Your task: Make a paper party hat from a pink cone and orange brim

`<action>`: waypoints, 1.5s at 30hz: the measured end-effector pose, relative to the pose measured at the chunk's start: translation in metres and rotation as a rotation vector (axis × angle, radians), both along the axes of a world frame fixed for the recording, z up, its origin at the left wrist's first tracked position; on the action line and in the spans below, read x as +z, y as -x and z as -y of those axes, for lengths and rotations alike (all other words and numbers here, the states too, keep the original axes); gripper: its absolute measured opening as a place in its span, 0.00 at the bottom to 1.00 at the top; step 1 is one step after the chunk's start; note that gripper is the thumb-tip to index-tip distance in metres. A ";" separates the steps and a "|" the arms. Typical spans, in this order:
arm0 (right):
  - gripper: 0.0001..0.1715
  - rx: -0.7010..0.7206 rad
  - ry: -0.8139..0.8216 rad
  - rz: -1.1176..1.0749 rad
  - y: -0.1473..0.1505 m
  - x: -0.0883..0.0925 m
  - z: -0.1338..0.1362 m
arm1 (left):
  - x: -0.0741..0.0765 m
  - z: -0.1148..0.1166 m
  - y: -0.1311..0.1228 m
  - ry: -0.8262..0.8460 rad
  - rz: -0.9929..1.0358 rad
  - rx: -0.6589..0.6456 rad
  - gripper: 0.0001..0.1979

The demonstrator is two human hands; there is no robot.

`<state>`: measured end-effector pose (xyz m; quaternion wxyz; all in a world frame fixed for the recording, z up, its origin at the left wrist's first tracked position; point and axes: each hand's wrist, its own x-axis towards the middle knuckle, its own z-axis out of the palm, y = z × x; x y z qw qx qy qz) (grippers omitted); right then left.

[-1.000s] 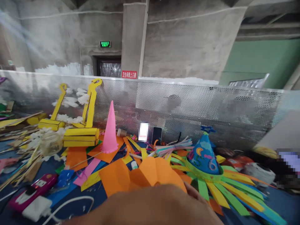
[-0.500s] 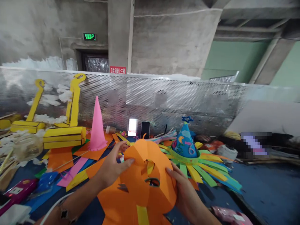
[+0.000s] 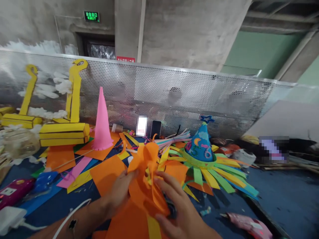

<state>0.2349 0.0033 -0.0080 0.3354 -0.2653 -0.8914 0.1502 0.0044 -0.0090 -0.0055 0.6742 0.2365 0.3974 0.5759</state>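
Okay, orange paper piece (image 3: 146,186): there it is, held up in front of the person over a blue work surface (image 3: 281,189), bunched into loose folds and flaps, with its lower end running off the bottom of the view and a yellow strip (image 3: 153,228) lying along it.

Left grip (image 3: 118,192): fingers curled in against the near side of the paper, pressing it inward; the thumb is out of sight, so I can't tell whether it's a true pinch.

Right grip (image 3: 171,205): fingers spread wide around the fold, and it looks like a pinch, with the paper caught between the upper and lower fingers.

Handling: this looks like light, soft stuff with almost no weight, and thin enough to crease at the slightest squeeze. Those flaps look floppy, so I'd say the safe hold is the gathered middle, not the flap tips.

Around the hands: a blue party hat (image 3: 199,142) with a green and yellow paper fringe sits just to the right, a pink paper cone (image 3: 101,121) stands upright on orange sheets to the left, and a pink hot glue gun (image 3: 249,225) lies at lower right.
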 end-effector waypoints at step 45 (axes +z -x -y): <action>0.12 -0.097 0.658 -0.525 0.017 0.003 -0.003 | -0.008 0.022 0.012 -0.446 -0.771 -0.353 0.17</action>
